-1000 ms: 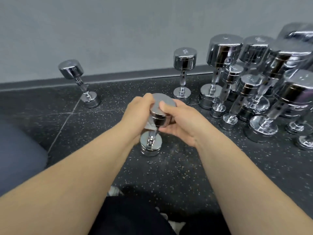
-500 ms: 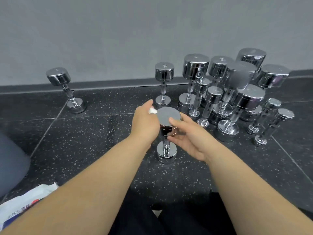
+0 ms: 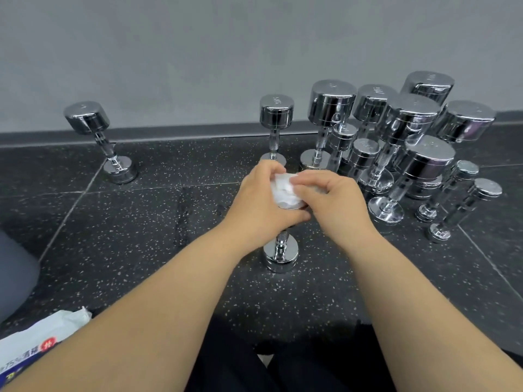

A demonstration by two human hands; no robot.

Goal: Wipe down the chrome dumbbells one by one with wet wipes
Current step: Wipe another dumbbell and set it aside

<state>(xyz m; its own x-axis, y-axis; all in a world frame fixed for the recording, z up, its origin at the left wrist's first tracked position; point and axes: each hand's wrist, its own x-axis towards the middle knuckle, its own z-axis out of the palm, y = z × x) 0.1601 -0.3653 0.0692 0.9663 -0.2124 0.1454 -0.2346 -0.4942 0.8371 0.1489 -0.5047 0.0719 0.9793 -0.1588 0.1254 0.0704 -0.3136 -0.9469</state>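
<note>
Head view, looking down over two bare forearms onto a dark speckled floor. Shows one small dumbbell standing upright at the middle of that floor, bottom disc flat down, ribbed handle just visible below the hands. Grips its top end with the left hand, fingers curled round from the left and thumb tucked underneath. Has a white wet wipe crumpled over that top end, between the two hands. Pinches and presses the wipe with the right hand, fingers bent down onto it from the right, close against the left knuckles.

Behind the hands, near the grey wall: a second upright dumbbell. To its right, packed close and partly overlapping, a cluster of dumbbells of mixed sizes, most on end, two thin ones at the near right edge. Well apart on the left, by the wall, a lone dumbbell on end. At the lower left corner, partly cut off by the left forearm, a white and blue pack of wipes lying on the floor.
</note>
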